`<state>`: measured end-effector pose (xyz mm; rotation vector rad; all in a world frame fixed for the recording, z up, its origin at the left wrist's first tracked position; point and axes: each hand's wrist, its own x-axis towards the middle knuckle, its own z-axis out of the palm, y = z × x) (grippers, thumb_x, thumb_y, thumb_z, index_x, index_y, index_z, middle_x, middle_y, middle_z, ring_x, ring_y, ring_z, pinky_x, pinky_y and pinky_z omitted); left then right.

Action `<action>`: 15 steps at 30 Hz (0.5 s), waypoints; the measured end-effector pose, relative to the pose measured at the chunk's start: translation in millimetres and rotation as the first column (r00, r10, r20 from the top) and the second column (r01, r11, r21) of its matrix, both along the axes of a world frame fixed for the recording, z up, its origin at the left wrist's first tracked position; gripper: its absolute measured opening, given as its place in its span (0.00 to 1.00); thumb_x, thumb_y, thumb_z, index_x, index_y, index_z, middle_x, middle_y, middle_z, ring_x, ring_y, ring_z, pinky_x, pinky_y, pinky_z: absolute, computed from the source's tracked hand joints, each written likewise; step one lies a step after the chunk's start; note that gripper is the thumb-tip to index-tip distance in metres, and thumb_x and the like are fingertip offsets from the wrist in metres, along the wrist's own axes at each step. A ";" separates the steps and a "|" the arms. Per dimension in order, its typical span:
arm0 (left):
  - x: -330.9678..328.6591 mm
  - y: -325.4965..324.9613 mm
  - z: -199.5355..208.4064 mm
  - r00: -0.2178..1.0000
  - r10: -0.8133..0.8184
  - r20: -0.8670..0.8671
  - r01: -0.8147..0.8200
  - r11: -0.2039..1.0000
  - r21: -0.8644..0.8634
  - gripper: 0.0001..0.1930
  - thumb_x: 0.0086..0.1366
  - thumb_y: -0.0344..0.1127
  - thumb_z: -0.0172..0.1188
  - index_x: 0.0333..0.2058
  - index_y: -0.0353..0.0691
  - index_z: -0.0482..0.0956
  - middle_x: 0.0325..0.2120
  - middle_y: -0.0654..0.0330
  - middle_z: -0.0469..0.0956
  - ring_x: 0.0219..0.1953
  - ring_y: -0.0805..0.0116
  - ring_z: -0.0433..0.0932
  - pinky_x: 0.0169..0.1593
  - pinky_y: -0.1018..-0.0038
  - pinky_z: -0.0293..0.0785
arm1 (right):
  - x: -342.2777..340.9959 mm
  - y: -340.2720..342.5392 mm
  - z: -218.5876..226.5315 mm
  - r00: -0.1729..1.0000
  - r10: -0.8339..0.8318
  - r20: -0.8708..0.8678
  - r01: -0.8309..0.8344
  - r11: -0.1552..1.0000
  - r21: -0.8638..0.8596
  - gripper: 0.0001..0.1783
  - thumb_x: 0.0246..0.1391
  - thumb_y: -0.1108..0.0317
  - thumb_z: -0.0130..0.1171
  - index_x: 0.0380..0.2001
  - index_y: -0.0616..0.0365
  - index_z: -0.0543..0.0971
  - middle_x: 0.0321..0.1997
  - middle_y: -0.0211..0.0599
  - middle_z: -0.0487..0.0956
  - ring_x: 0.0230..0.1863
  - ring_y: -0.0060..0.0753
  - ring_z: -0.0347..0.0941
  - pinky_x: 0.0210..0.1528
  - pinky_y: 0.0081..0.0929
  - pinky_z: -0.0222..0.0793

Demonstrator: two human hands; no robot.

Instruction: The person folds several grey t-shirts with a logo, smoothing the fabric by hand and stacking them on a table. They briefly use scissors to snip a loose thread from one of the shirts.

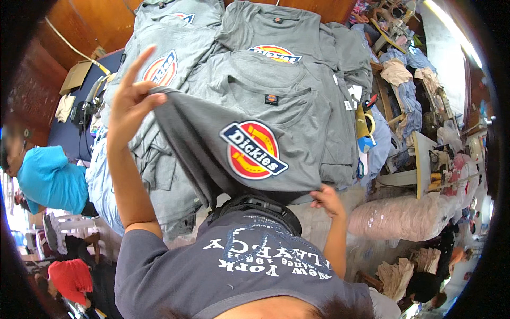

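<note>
Grey, the printed shirt (255,146) is held by its edges, pinched closely in the left hand (133,106) and the right hand (330,201).

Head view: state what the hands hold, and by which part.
A grey T-shirt: the left hand pinches its raised left edge, sleeve or hem unclear; the right hand pinches its near edge, toward the right.
</note>
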<state>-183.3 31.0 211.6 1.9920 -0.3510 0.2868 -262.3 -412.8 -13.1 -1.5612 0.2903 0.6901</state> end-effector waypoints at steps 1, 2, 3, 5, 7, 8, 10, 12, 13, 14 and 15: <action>-2.0 10.5 2.6 0.991 0.041 0.131 -0.046 0.998 0.041 0.38 0.48 0.30 0.61 0.57 0.36 0.50 0.29 0.61 0.74 0.28 0.83 0.68 0.33 0.87 0.61 | 1.6 -12.8 15.2 0.999 -0.026 0.040 0.024 0.998 0.053 0.14 0.45 0.66 0.55 0.36 0.60 0.72 0.30 0.30 0.75 0.22 0.20 0.70 0.18 0.15 0.66; -1.1 19.5 10.0 0.964 0.120 0.237 -0.139 0.988 0.067 0.38 0.49 0.31 0.61 0.56 0.36 0.51 0.31 0.59 0.74 0.29 0.82 0.69 0.33 0.87 0.62 | 4.3 -25.2 32.1 0.981 -0.129 0.148 0.111 0.986 0.121 0.12 0.44 0.69 0.55 0.35 0.60 0.72 0.27 0.30 0.74 0.22 0.21 0.70 0.17 0.16 0.66; 0.9 28.1 18.8 0.921 0.190 0.341 -0.230 0.970 0.081 0.37 0.49 0.32 0.60 0.56 0.35 0.51 0.32 0.58 0.74 0.29 0.81 0.69 0.34 0.87 0.63 | 7.6 -39.4 51.3 0.940 -0.237 0.246 0.192 0.962 0.195 0.11 0.43 0.71 0.55 0.34 0.60 0.72 0.25 0.30 0.74 0.22 0.22 0.71 0.16 0.17 0.67; -4.9 56.5 41.7 0.804 0.272 0.528 -0.277 0.958 -0.072 0.34 0.53 0.32 0.57 0.56 0.34 0.51 0.36 0.53 0.73 0.31 0.75 0.72 0.38 0.83 0.67 | 13.9 -67.6 105.6 0.791 -0.494 0.361 0.339 0.845 0.414 0.14 0.42 0.73 0.54 0.36 0.62 0.71 0.31 0.35 0.75 0.26 0.28 0.72 0.25 0.27 0.72; 11.2 78.2 49.9 0.779 0.205 0.592 -0.038 0.959 -0.282 0.30 0.56 0.31 0.53 0.55 0.33 0.51 0.38 0.51 0.73 0.34 0.67 0.74 0.42 0.74 0.70 | 19.5 -72.3 157.5 0.486 -0.740 0.466 0.407 0.663 0.629 0.17 0.45 0.69 0.53 0.40 0.65 0.70 0.35 0.39 0.75 0.33 0.34 0.73 0.38 0.32 0.70; 22.7 85.2 49.9 0.744 0.259 0.616 -0.049 0.940 -0.337 0.25 0.55 0.35 0.53 0.52 0.36 0.60 0.42 0.54 0.71 0.43 0.65 0.73 0.48 0.70 0.68 | 31.9 -63.4 183.4 0.495 -0.720 0.487 0.325 0.673 0.665 0.19 0.47 0.66 0.51 0.42 0.65 0.69 0.39 0.41 0.74 0.37 0.35 0.71 0.43 0.34 0.67; 61.9 95.7 54.7 0.867 0.042 0.496 0.097 0.963 -0.251 0.26 0.56 0.36 0.52 0.52 0.34 0.58 0.41 0.53 0.71 0.43 0.67 0.71 0.47 0.74 0.66 | 88.3 -67.7 196.4 0.534 -0.594 0.602 0.325 0.802 0.502 0.20 0.50 0.64 0.47 0.45 0.66 0.68 0.45 0.43 0.70 0.44 0.32 0.69 0.47 0.30 0.63; 117.2 79.8 60.3 0.962 -0.027 0.272 0.043 0.998 -0.054 0.22 0.54 0.32 0.51 0.48 0.32 0.63 0.38 0.56 0.72 0.39 0.71 0.71 0.45 0.79 0.65 | 174.4 -80.3 210.7 0.510 -0.254 0.822 0.269 0.955 0.128 0.16 0.51 0.66 0.48 0.41 0.64 0.70 0.42 0.36 0.72 0.40 0.25 0.69 0.41 0.20 0.64; 120.5 22.5 81.7 0.945 0.043 0.324 -0.042 0.999 -0.009 0.11 0.50 0.25 0.52 0.35 0.33 0.74 0.22 0.65 0.73 0.23 0.77 0.70 0.27 0.85 0.67 | 210.9 -78.9 229.0 0.624 -0.048 0.780 0.108 0.994 -0.025 0.11 0.49 0.67 0.50 0.36 0.59 0.71 0.37 0.30 0.73 0.38 0.21 0.67 0.37 0.21 0.64; 145.8 42.3 93.9 0.900 0.014 0.435 0.004 0.999 -0.040 0.12 0.50 0.25 0.52 0.36 0.33 0.74 0.22 0.66 0.73 0.23 0.78 0.69 0.27 0.85 0.65 | 236.4 -86.0 257.8 0.650 -0.074 0.757 0.252 0.960 -0.122 0.10 0.50 0.69 0.49 0.37 0.58 0.70 0.36 0.29 0.72 0.34 0.22 0.68 0.33 0.20 0.65; 176.8 65.3 106.3 0.847 -0.002 0.532 0.033 0.998 -0.049 0.12 0.50 0.25 0.52 0.36 0.34 0.74 0.22 0.67 0.72 0.24 0.80 0.68 0.27 0.86 0.64 | 270.1 -90.0 278.2 0.687 -0.105 0.719 0.357 0.911 -0.208 0.10 0.50 0.71 0.48 0.37 0.56 0.69 0.35 0.28 0.71 0.30 0.23 0.69 0.28 0.18 0.65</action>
